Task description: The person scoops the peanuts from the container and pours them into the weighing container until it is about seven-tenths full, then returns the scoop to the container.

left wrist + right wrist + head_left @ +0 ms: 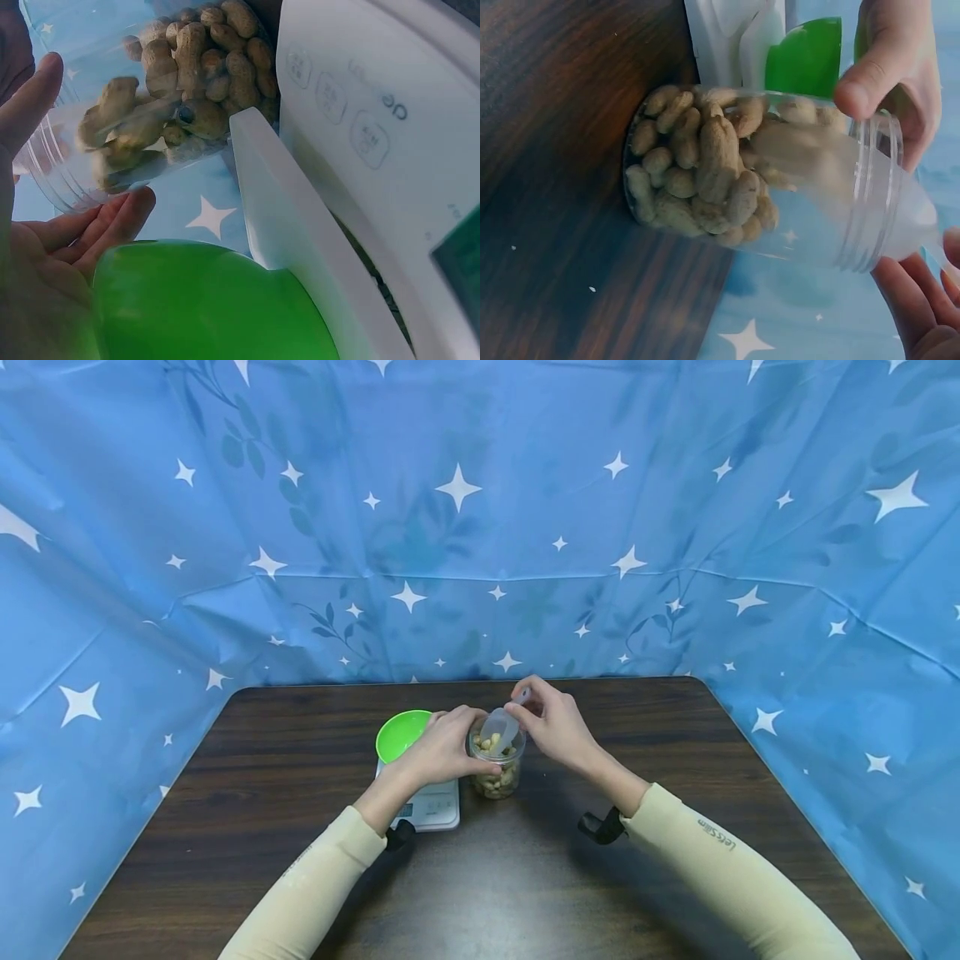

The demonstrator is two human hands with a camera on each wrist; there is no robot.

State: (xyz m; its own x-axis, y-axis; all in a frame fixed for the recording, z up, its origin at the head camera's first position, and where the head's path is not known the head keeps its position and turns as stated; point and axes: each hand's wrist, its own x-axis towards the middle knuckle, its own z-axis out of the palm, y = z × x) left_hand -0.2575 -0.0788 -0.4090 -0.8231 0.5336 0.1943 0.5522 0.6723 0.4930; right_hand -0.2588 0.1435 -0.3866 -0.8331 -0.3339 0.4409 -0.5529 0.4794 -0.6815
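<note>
Two grips, centre frame: left hand holds the peanut jar near its rim, safest, I judge, for slick, light plastic; right hand pinches the scoop.

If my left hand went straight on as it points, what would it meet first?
The clear peanut jar, most likely: your left hand curves around its top, though any gap is hard to judge.

— Colours beside the clear jar?
— Bowl plain green, scale white.
— Inside, beneath, behind the jar?
— Scoop translucent whitish, peanuts tan; table dark brown, wood-grained; curtain blue, white-starred.
</note>
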